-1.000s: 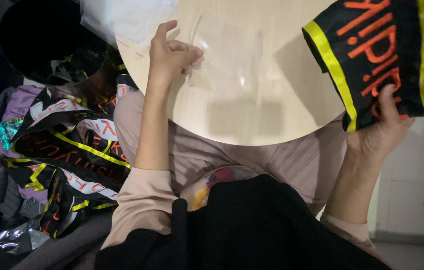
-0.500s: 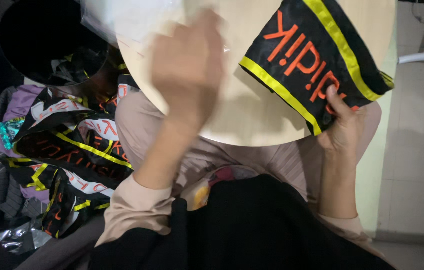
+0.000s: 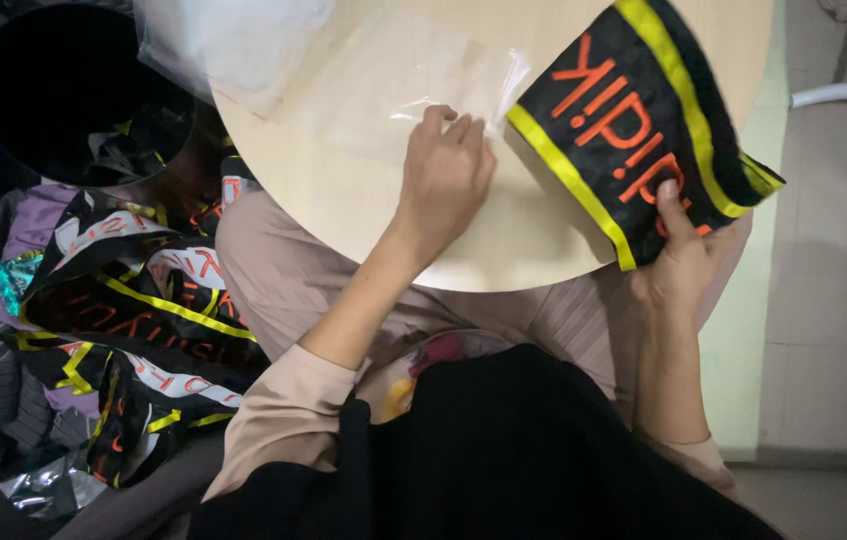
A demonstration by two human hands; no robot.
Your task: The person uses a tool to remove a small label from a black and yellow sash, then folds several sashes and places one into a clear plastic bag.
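Black garment point(image 3: 634, 120) with yellow bands now swung down onto the round surface point(image 3: 364, 200). Right hand point(image 3: 689, 265) grip pinching its lower edge; left hand point(image 3: 444, 175), shifted across, fingers narrow on the clear plastic bag point(image 3: 444, 95) beside it.

Bare round table point(image 3: 374, 210) between left hand point(image 3: 444, 175) and clear bags point(image 3: 234, 40); black garment point(image 3: 634, 120) blocks the right
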